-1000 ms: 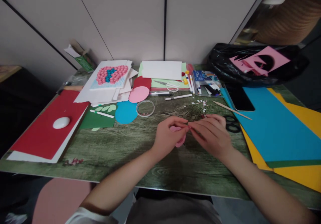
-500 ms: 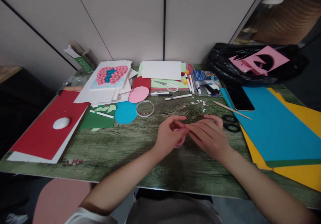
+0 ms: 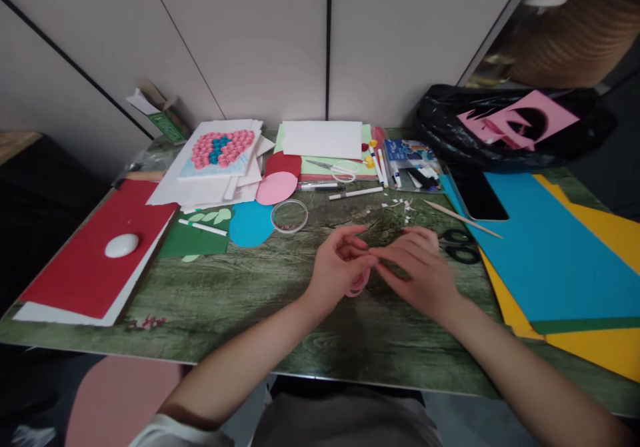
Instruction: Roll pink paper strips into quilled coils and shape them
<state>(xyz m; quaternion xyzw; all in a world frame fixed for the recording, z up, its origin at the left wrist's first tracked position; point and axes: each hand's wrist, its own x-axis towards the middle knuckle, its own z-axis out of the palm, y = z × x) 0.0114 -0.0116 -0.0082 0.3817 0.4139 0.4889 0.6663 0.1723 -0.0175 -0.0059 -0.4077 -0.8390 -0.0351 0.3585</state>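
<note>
A curled strip of pink paper (image 3: 357, 287) hangs in loops below the fingers of my left hand (image 3: 336, 265), which is closed on it in a pinch. My right hand (image 3: 421, 270) meets the left one at the fingertips, its thumb and index finger pressed together at the strip's upper end. How the paper runs between the fingertips is hidden. Just right of my right hand lie black-handled scissors (image 3: 461, 245). A pointed wooden stick (image 3: 463, 219) and small white paper scraps (image 3: 400, 204) are beyond it.
Left are red paper (image 3: 85, 260) with a white egg-shaped object (image 3: 121, 245), paper circles (image 3: 251, 224) and a clear ring (image 3: 289, 216). A picture with pink and blue paper rolls (image 3: 223, 148) lies behind. Right are a phone (image 3: 479, 193), blue paper (image 3: 560, 253) and a black bag (image 3: 435, 127).
My fingers have shifted slightly at the pink paper, and the right hand's fingers have drawn in a little. The things on the table stay where they were.
</note>
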